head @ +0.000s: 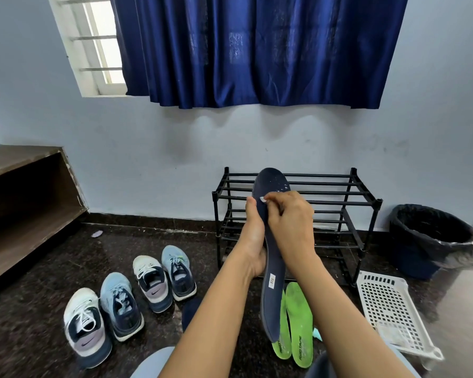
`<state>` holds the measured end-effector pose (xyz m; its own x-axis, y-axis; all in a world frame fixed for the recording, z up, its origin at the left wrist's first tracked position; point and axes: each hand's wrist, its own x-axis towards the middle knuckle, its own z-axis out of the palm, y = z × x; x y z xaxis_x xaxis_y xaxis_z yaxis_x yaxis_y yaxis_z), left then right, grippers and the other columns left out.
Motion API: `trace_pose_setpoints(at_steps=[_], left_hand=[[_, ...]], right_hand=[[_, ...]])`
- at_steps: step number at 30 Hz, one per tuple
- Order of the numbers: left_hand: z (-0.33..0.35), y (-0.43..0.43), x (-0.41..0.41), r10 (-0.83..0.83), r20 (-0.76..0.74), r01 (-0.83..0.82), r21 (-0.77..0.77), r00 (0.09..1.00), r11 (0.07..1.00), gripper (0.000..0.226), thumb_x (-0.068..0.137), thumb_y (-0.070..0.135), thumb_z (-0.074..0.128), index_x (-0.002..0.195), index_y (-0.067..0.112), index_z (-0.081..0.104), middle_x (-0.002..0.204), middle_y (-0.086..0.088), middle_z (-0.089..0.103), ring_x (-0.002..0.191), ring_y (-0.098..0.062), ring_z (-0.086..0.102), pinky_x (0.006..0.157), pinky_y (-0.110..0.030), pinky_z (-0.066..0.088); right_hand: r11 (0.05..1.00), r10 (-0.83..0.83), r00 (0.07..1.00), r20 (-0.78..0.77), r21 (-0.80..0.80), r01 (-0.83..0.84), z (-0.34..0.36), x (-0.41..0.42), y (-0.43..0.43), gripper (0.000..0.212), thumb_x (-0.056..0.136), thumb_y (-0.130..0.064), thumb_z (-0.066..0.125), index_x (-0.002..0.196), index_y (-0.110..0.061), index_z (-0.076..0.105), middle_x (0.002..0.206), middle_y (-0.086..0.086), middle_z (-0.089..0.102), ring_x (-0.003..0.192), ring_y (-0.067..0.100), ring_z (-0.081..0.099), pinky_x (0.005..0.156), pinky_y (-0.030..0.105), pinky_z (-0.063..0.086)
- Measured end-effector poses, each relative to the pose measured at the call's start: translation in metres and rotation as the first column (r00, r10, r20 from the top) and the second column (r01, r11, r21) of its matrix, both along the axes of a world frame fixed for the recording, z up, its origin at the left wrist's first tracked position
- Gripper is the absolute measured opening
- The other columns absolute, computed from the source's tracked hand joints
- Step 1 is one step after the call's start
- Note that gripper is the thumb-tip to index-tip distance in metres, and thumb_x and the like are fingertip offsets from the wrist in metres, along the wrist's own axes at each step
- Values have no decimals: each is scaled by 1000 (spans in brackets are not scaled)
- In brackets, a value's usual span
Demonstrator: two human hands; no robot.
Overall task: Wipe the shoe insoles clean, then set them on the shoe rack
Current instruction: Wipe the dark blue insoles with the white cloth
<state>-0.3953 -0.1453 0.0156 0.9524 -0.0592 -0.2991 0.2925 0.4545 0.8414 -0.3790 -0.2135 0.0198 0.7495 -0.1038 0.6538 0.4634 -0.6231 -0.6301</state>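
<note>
The long dark-navy foam insole (271, 293) is held upright before the black metal shoe rack (339, 186), the left hand (253, 236) keeping its grip clamped round the middle. The right hand (291, 222) pinches a small white wipe (262, 199) against it. It is probably light and bendy, so best supported mid-length.

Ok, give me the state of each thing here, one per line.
navy insole, held up in left hand, white specks near toe
white wipe, pinched by right hand against the insole
green insoles, lying on the floor
shoe rack, upright, no insoles on it
curtain, mostly drawn
</note>
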Motion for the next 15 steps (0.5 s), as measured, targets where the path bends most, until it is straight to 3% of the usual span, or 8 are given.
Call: trace_pose_setpoints(at_steps=[2, 7, 11, 15], left_hand=[[-2, 0, 1, -8, 1, 8, 2, 1000, 1000, 68, 95, 68, 27, 92, 13, 68, 69, -7, 71, 59, -18, 69, 50, -21, 53], [-1, 6, 4, -5, -5, 5, 30, 1000, 1000, 70, 94, 69, 27, 98, 13, 69, 80, -7, 73, 69, -19, 70, 61, -25, 55], [-1, 0, 1, -28, 10, 27, 97, 1000, 995, 64, 97, 65, 26, 93, 14, 65, 64, -4, 70, 55, -15, 68, 48, -21, 51], [0, -1, -1, -17, 27, 12, 158, 999, 987, 67, 97, 65, 22, 88, 14, 65, 62, -4, 68, 53, -17, 64, 51, -23, 47]], right_hand=[[1000, 3, 1000, -9, 13, -3, 1, 0, -2, 15, 85, -4, 62, 93, -9, 74, 93, 10, 68, 86, 23, 62, 77, 12, 33], [993, 107, 994, -34, -48, -109, -2, -11, 0, 16, 83, -5, 64, 93, -12, 75, 92, 6, 68, 85, 18, 62, 80, 15, 39], [998, 33, 999, -13, -47, -33, 5, 2, -5, 14, 83, -4, 64, 90, -10, 75, 88, 9, 68, 83, 22, 62, 73, 8, 29], [997, 59, 998, -30, -47, -60, 4, -6, -7, 15, 83, -5, 64, 90, -11, 75, 89, 8, 69, 84, 21, 62, 73, 8, 30]])
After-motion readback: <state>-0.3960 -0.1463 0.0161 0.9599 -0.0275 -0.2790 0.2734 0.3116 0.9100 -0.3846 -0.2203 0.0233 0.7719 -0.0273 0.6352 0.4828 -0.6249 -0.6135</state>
